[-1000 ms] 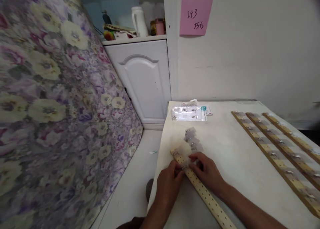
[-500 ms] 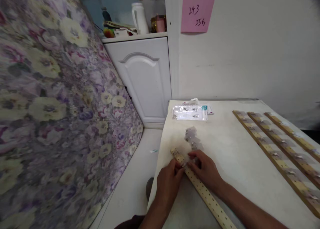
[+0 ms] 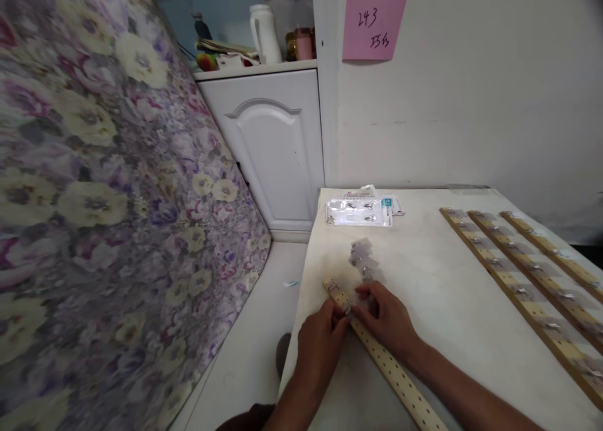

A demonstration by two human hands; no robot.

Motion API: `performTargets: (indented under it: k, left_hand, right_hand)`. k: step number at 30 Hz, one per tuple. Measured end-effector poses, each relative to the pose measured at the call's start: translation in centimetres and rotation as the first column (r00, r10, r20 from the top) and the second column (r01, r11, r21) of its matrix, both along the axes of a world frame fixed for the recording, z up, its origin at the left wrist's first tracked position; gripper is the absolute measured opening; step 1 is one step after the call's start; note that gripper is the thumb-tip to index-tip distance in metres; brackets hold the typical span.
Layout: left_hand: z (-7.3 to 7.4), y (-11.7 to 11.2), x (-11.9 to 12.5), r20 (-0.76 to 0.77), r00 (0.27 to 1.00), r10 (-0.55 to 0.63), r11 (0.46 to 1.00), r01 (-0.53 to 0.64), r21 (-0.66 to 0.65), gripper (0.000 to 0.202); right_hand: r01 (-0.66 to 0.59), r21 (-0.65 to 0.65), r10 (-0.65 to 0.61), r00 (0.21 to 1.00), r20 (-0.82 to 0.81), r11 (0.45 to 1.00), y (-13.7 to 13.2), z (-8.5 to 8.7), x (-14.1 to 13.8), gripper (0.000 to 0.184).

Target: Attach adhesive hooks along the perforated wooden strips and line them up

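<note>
A long pale wooden strip (image 3: 398, 381) with rows of holes lies slanted on the table under both hands. My left hand (image 3: 320, 333) is closed in a pinch at the strip's left edge, on a small metal fitting (image 3: 346, 308) whose details are partly hidden by the fingers. From the right side, my right hand (image 3: 389, 318) brings its curled thumb and fingers to the same fitting. Another metal fitting (image 3: 333, 285) sits near the strip's far end. Just beyond my right fingers lie several loose greyish clear tabs (image 3: 362, 253) with metal parts.
On the right, three wooden strips (image 3: 521, 293) carry rows of metal fittings and clear tabs. A clear blister pack (image 3: 358, 212) rests at the table's back left. Floral fabric (image 3: 117, 217) hangs at left; a white cabinet (image 3: 276, 148) stands behind the floor gap.
Both hands stay at the same spot on the strip, with only slight finger shifts around the fitting. The view has moved very slightly; nothing else has changed place.
</note>
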State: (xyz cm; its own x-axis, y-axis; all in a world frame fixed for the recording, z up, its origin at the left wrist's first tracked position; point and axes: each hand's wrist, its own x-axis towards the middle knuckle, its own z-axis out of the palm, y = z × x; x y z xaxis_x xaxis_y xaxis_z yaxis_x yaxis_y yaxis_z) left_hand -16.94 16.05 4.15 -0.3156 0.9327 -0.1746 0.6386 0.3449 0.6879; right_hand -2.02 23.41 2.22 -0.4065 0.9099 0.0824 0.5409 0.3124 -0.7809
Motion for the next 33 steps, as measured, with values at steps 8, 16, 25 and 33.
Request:
performTargets:
  k: [8,16,25,33]
  left_hand:
    - [0.01,0.31,-0.12,0.012,1.0,-0.002,1.0,0.002,-0.008,0.009]
    - [-0.34,0.42,-0.48,0.06,0.998,0.004,1.0,-0.004,-0.009,0.007]
    - [-0.11,0.55,-0.48,0.055,0.999,0.004,1.0,-0.003,-0.018,0.007]
    - [0.32,0.23,-0.07,0.028,1.0,-0.012,1.0,0.012,-0.014,0.01]
  right_hand:
    - [0.018,0.046,-0.021,0.998,0.052,0.999,-0.06,-0.08,-0.23,0.025]
    - [0.033,0.013,-0.034,0.995,0.098,0.999,0.04,0.58,-0.55,0.024]
    - [0.04,-0.036,-0.037,0.996,0.084,0.999,0.31,0.35,-0.6,0.024]
    - [0.037,-0.038,-0.034,0.996,0.079,0.999,0.14,0.56,-0.39,0.023]
